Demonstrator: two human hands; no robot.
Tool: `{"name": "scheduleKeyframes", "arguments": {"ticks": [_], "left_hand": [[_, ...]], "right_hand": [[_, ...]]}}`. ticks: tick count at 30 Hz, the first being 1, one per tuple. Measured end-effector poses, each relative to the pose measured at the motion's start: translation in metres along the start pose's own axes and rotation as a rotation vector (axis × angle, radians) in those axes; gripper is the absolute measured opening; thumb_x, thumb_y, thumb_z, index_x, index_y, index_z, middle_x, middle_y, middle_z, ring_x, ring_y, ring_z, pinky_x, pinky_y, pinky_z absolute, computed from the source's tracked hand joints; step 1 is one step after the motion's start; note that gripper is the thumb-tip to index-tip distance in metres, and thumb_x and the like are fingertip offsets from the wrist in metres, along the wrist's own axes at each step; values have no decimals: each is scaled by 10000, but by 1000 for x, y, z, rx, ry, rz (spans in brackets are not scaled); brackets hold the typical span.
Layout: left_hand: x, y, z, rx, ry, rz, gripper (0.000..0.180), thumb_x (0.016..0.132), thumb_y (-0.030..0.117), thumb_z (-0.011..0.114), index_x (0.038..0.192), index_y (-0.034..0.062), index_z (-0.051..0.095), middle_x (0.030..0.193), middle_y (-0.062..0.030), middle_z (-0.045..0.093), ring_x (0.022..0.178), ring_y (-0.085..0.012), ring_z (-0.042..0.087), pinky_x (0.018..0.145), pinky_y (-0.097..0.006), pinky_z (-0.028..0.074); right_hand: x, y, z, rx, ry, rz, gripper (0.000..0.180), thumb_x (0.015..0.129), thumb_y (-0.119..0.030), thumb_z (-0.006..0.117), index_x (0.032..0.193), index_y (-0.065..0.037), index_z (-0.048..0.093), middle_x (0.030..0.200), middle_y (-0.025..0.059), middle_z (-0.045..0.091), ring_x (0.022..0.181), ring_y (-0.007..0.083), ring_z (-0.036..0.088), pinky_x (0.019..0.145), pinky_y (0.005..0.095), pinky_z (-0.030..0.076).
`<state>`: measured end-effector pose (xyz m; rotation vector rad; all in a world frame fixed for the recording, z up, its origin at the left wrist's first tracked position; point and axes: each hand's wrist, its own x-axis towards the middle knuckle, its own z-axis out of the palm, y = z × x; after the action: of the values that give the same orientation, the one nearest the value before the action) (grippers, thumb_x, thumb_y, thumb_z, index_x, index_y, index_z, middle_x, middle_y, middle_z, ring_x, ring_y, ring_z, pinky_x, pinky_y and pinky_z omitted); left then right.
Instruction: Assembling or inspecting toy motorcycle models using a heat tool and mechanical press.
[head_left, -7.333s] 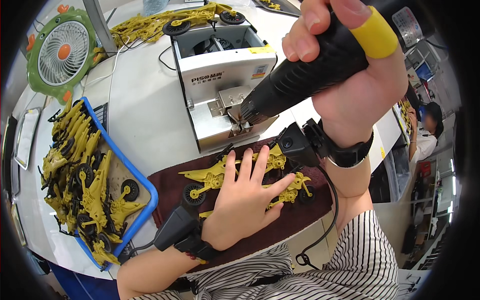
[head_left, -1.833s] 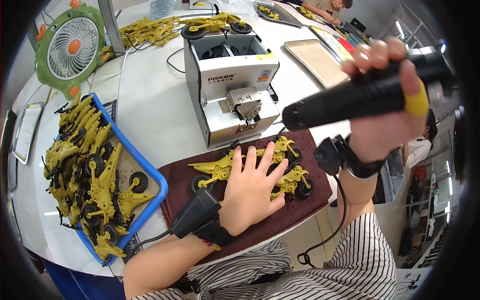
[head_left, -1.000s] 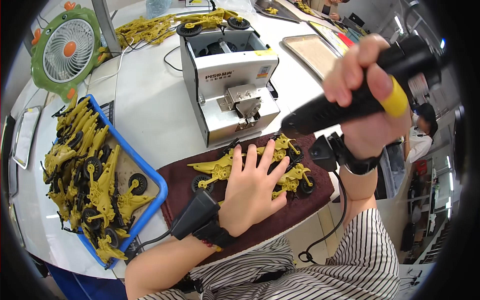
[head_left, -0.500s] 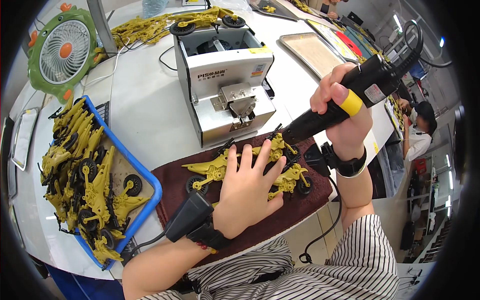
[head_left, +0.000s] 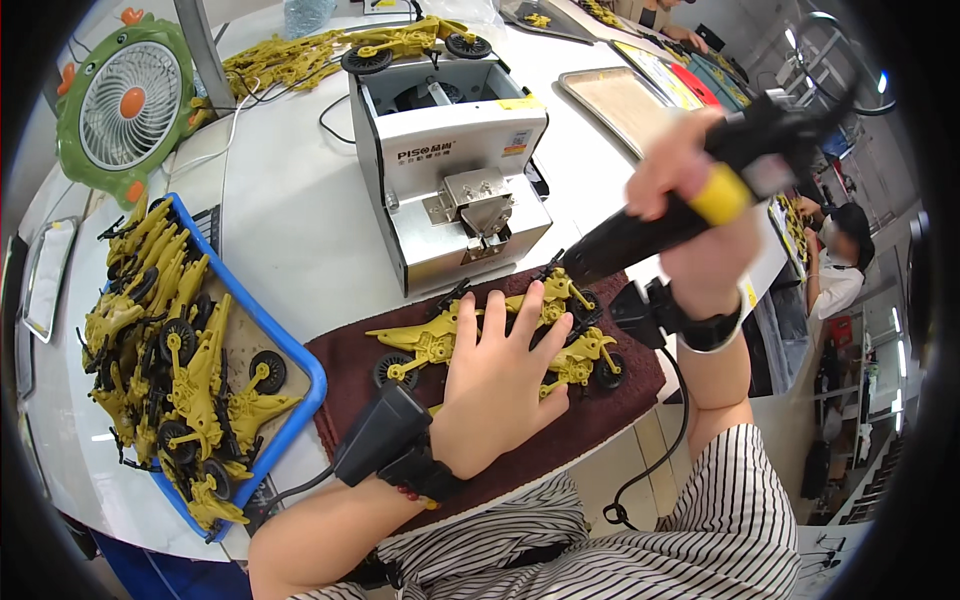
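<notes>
On a dark red cloth mat (head_left: 340, 355) lie several yellow toy motorcycles (head_left: 425, 345) with black wheels and handlebars. My left hand (head_left: 500, 385) rests flat over them, fingers spread, covering part of them. My right hand (head_left: 712, 255) is wrapped round a black electric screwdriver (head_left: 635, 238) with a yellow band; motion blurs both. The tool slants down to the left, and its lower end is at the far toy, near the handlebar. Whether the tip touches it, I cannot tell.
A blue-rimmed tray (head_left: 305, 360) heaped with yellow toy motorcycles stands at the left. Beyond the mat is a white and metal screw feeder (head_left: 430, 210), with another toy on top. A green fan (head_left: 130, 100) stands far left, a beige tray (head_left: 610, 100) far right. A co-worker (head_left: 840, 260) sits at the right.
My right hand and the screwdriver have shifted slightly and are now blurred by motion. My left hand and the toys under it are almost where they were.
</notes>
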<state>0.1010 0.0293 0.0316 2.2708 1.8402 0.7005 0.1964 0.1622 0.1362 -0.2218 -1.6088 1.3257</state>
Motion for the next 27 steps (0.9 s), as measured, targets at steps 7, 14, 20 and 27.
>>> {"name": "scheduleKeyframes", "arguments": {"ticks": [7,14,20,27], "left_hand": [[2,4,2,-11,51,8,542,680,376,582,1169,161,489,1239,-154,392,1072,-373,364,926,-529,243],[0,2,4,-48,100,21,523,671,362,600,1140,153,501,1094,-135,440,1048,-368,373,917,-529,259],[1,4,1,-40,81,22,520,667,362,605,1134,155,506,1169,-144,417,1044,-365,380,918,-524,262],[1,3,-1,-32,41,10,542,671,382,600,1159,170,496,1261,-153,365,1073,-367,374,935,-527,245]], "right_hand": [[34,-36,19,193,-308,-82,112,765,-213,437,817,-115,447,788,25,426,652,140,420,655,293,310],[34,-25,71,216,213,70,164,658,-103,571,692,-17,436,515,83,457,422,183,467,453,266,413],[27,-18,48,97,-98,32,108,758,-154,485,778,-58,439,671,39,422,516,131,421,543,275,363],[-11,-42,-8,46,-139,3,202,763,-150,546,845,-45,394,671,48,420,513,131,424,525,279,367]]}}
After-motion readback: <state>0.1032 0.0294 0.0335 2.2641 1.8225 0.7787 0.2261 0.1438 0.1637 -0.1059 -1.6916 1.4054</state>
